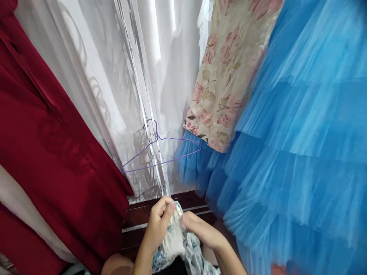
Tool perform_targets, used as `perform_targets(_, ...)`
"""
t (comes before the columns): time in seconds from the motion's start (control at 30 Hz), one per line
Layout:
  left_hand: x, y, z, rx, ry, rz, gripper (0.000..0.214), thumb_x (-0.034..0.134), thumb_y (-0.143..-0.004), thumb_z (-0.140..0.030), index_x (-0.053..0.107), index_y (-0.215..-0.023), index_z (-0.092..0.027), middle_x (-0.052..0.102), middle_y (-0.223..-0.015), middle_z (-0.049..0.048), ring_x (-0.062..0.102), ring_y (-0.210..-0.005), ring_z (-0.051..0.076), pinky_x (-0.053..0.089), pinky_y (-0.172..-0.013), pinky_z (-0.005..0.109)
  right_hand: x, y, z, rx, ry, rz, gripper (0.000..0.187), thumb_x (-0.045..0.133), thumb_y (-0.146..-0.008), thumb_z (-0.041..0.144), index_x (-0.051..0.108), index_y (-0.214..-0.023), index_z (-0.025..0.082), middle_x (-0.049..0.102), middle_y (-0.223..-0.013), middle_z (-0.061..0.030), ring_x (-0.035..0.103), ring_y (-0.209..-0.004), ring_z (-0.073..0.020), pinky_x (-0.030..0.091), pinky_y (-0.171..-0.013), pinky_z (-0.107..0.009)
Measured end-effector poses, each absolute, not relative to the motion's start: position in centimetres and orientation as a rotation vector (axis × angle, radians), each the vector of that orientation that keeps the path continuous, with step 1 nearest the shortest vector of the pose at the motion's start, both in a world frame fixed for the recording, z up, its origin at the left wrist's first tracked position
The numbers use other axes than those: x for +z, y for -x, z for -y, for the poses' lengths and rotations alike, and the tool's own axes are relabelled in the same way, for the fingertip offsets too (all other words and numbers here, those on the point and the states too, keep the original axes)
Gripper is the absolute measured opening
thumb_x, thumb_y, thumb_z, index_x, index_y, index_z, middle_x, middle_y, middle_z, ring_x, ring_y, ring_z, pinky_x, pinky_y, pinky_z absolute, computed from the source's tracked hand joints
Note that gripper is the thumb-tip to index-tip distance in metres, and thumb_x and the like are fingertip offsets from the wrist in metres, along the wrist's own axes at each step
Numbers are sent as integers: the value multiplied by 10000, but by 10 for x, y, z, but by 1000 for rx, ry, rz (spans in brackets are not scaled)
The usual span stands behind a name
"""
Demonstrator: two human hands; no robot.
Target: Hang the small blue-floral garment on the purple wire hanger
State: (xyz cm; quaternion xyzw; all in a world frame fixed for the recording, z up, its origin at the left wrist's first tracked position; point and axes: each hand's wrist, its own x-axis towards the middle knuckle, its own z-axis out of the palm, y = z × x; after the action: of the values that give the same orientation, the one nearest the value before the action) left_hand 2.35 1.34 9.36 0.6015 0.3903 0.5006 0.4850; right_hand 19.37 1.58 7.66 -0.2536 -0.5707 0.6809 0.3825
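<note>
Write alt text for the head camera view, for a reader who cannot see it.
The left hand and right hand pinch a white cloth with blue flowers low in the frame. Above, an empty purple wire hanger hangs against a sheer white curtain, between a red garment and a blue tulle dress.

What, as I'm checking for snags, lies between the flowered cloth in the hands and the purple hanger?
Nothing visible does. The left hand and right hand pinch the flowered cloth below the purple hanger, which hangs in front of the white curtain. The blue skirt lies to the right, the red garment to the left, both aside.
</note>
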Motion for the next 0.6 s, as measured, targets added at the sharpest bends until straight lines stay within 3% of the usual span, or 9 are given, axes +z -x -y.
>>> perform_targets(0.13,56,3,5,962,-1422,-830,387,533,-864,-603,613,-964,-238,516,-749,22,489,-672,166,371,-617,273,87,-191,-17,2002,467,1624,314,836,-654,369,649,-691,119,553,-617,11,458,-546,-102,365,-535,-212)
perform_targets(0.27,17,38,16,1061,-1512,-993,503,638,-756,-647,678,-1074,-260,633,-1048,113,575,-1006,304,423,-891,404,86,-195,-13,2016,473,1134,371,841,-588,391,701,-810,129,639,-673,-39,571,-569,-152,443,-580,-252)
perform_targets(0.33,14,55,11,1047,-1686,-1104,387,694,-744,-571,711,-958,-249,637,-1052,119,563,-1044,317,404,-951,434,86,-198,-12,1981,517,982,375,834,-553,381,713,-809,136,663,-678,-70,613,-582,-190,471,-592,-286)
perform_targets(0.43,27,78,-8,885,-2014,-1142,240,758,-722,-443,675,-675,-223,640,-869,86,581,-958,283,354,-1032,460,93,-208,-13,1881,638,901,303,787,-562,375,715,-755,153,666,-645,-100,635,-583,-240,485,-571,-331)
perform_targets(0.6,50,116,-44,1006,-2021,-1252,144,846,-601,-326,728,-666,-274,691,-794,66,602,-1052,315,98,-1177,529,103,-233,-19,1610,737,747,189,714,-610,292,725,-770,192,668,-645,-79,597,-548,-227,467,-546,-336)
